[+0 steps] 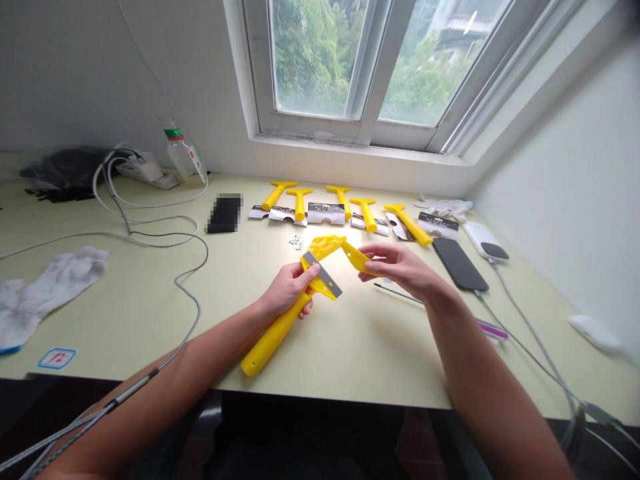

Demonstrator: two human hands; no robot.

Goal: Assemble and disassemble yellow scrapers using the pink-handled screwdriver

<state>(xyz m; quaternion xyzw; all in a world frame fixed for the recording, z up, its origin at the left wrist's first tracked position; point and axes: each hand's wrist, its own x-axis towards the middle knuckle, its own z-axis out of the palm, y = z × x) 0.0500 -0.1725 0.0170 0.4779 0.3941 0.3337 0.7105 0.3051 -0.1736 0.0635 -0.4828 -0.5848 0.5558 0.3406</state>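
My left hand (293, 288) is closed around the head end of a yellow scraper (275, 343), whose long handle slants down toward the table's front edge. A grey metal blade (325, 275) lies across the scraper's head, with my left thumb pressing on it. Between thumb and fingers, my right hand (395, 265) pinches a flat yellow plastic plate (356, 257) with a small hole in it. The plate's upper left corner is close to several yellow plastic pieces (325, 247) lying behind the scraper head; I cannot tell whether they touch. Small metal nuts (295, 242) lie on the table behind my left hand.
Several yellow scraper handles (365, 212) rest on printed cards (326, 213) along the back. At right are a black phone (460, 264), a white device (485, 240), cables and a screwdriver (397, 292). White gloves (50, 293), a bottle (185, 157) and cables (200, 287) occupy the left.
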